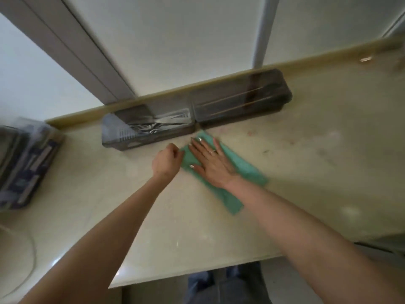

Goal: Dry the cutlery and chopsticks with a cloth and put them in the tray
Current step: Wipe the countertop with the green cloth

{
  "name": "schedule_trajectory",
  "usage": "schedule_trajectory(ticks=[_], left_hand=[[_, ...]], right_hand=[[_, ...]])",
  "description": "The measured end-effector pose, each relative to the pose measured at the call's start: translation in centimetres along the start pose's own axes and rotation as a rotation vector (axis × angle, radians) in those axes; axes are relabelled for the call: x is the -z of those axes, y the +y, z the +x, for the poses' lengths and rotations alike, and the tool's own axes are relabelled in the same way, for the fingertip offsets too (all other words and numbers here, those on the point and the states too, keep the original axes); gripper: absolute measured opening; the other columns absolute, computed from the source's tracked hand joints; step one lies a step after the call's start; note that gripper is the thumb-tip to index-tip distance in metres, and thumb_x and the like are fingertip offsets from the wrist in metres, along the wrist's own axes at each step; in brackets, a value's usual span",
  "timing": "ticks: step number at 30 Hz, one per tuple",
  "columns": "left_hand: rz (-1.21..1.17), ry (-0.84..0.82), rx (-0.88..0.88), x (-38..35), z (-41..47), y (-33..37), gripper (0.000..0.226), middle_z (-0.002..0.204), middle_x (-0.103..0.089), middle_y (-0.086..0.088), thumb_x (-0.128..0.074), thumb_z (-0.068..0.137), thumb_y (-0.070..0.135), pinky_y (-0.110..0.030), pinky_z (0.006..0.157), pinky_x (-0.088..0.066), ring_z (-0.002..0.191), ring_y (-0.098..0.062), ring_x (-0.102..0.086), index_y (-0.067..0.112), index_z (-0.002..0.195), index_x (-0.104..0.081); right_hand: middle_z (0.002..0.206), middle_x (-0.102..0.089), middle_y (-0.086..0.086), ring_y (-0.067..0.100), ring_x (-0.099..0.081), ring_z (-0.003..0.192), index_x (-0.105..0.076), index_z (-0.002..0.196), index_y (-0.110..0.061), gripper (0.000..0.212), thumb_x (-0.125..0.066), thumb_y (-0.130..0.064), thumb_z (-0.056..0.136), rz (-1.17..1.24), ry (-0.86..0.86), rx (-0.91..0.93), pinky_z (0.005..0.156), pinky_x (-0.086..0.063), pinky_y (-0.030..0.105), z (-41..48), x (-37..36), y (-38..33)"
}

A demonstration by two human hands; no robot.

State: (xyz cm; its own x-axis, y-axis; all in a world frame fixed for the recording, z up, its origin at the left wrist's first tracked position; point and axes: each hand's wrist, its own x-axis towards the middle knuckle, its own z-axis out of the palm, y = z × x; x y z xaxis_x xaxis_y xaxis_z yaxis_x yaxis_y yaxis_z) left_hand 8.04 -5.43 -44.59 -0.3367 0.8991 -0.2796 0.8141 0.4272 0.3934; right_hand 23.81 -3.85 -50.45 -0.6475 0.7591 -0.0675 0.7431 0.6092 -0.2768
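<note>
Green cloth [246, 170] flat before grey cutlery tray [131, 143]

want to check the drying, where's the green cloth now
Head view, centre: the green cloth lies on the beige countertop in front of the two dark plastic trays, under the flat right hand, with the curled left hand at its left edge.
</note>
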Motion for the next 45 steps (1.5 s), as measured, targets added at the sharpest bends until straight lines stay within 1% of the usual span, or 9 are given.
schedule_trajectory(ticks=[9,20,27,30,32,35,38,42,45], left_hand=[[-0.114,0.164,0.209,5.7,-2.5,-15.1,0.028,0.097,-0.069,-0.014,-0.055,0.091,0.03,-0.031,0.068,-0.04,0.092,-0.033,-0.061,0.005,0.098,-0.066],[-0.404,0.311,0.423,6.0,-13.2,-21.8,0.022,0.082,-0.063,-0.012,-0.051,0.093,0.019,-0.033,0.067,-0.037,0.077,-0.029,-0.055,0.001,0.089,-0.062],[-0.234,0.444,0.597,3.4,-19.7,-24.7,0.018,0.097,-0.057,-0.018,-0.049,0.094,0.02,-0.047,0.081,-0.042,0.095,-0.039,-0.052,0.003,0.101,-0.052],[-0.142,0.547,0.32,2.4,-19.6,-23.6,0.033,0.124,-0.047,-0.024,-0.048,0.093,0.013,-0.047,0.103,-0.032,0.118,-0.039,-0.039,-0.002,0.122,-0.046],[-0.104,0.487,0.145,1.2,-18.6,-22.2,0.05,0.141,-0.037,-0.022,-0.041,0.094,0.029,-0.038,0.114,-0.02,0.133,-0.033,-0.03,-0.001,0.134,-0.038],[-0.028,0.321,0.232,-1.5,-16.5,-19.5,0.078,0.157,-0.004,-0.018,-0.019,0.092,0.055,-0.04,0.118,0.003,0.146,-0.027,0.003,0.002,0.148,-0.012],[0.046,0.273,0.391,-3.5,-15.3,-18.1,0.088,0.156,0.006,-0.02,-0.006,0.087,0.065,-0.051,0.116,0.007,0.144,-0.032,0.01,0.001,0.148,-0.002],[0.118,0.261,0.342,-4.4,-16.0,-17.5,0.088,0.156,0.004,-0.021,0.002,0.088,0.064,-0.056,0.115,0.002,0.144,-0.033,0.008,0.0,0.148,-0.005],[0.157,0.219,0.229,-5.1,-17.0,-15.8,0.089,0.155,0.0,-0.023,-0.003,0.09,0.064,-0.056,0.114,0.0,0.144,-0.036,0.004,-0.004,0.147,-0.012]], right_hand=[[0.16,-0.01,-0.004,0.016,-0.003,0.147,-0.014,0.151,-0.023,0.062,-0.024,-0.053,0.098,-0.122,-0.099,0.342,0.118,0.008,0.046,8.2,-2.8,-12.4],[0.16,-0.009,-0.006,0.016,-0.003,0.147,-0.012,0.151,-0.022,0.064,-0.022,-0.055,0.098,-0.129,-0.184,0.674,0.118,0.005,0.047,5.2,-5.8,-21.8],[0.16,-0.006,-0.001,0.017,0.001,0.147,-0.012,0.151,-0.017,0.065,-0.023,-0.052,0.098,-0.14,-0.249,0.74,0.118,0.007,0.045,-0.5,-7.5,-28.1],[0.151,-0.036,0.006,0.023,-0.027,0.14,-0.039,0.142,-0.014,0.051,-0.043,-0.038,0.097,0.182,-0.11,0.591,0.117,-0.013,0.045,-0.7,-6.3,-25.9],[0.124,-0.058,0.011,0.027,-0.049,0.114,-0.06,0.119,-0.011,0.038,-0.059,-0.029,0.086,0.259,0.11,0.344,0.1,-0.036,0.043,-1.0,-5.7,-23.6],[0.096,-0.058,0.005,0.024,-0.052,0.087,-0.063,0.098,-0.015,0.032,-0.071,-0.033,0.074,0.21,0.126,0.079,0.076,-0.039,0.035,-2.0,-4.7,-21.0],[0.079,-0.059,0.008,0.029,-0.06,0.066,-0.06,0.083,-0.011,0.023,-0.077,-0.012,0.069,0.275,0.01,0.045,0.056,-0.043,0.033,-3.1,-3.9,-21.2],[0.107,-0.058,0.014,0.038,-0.061,0.088,-0.052,0.106,-0.007,0.015,-0.049,-0.007,0.091,0.371,-0.168,-0.06,0.068,-0.044,0.041,-4.5,-1.6,-20.9],[0.109,-0.06,0.011,0.034,-0.061,0.094,-0.054,0.104,-0.009,0.014,-0.048,-0.015,0.093,0.428,-0.148,-0.155,0.076,-0.045,0.039,-5.8,-0.2,-18.8]])
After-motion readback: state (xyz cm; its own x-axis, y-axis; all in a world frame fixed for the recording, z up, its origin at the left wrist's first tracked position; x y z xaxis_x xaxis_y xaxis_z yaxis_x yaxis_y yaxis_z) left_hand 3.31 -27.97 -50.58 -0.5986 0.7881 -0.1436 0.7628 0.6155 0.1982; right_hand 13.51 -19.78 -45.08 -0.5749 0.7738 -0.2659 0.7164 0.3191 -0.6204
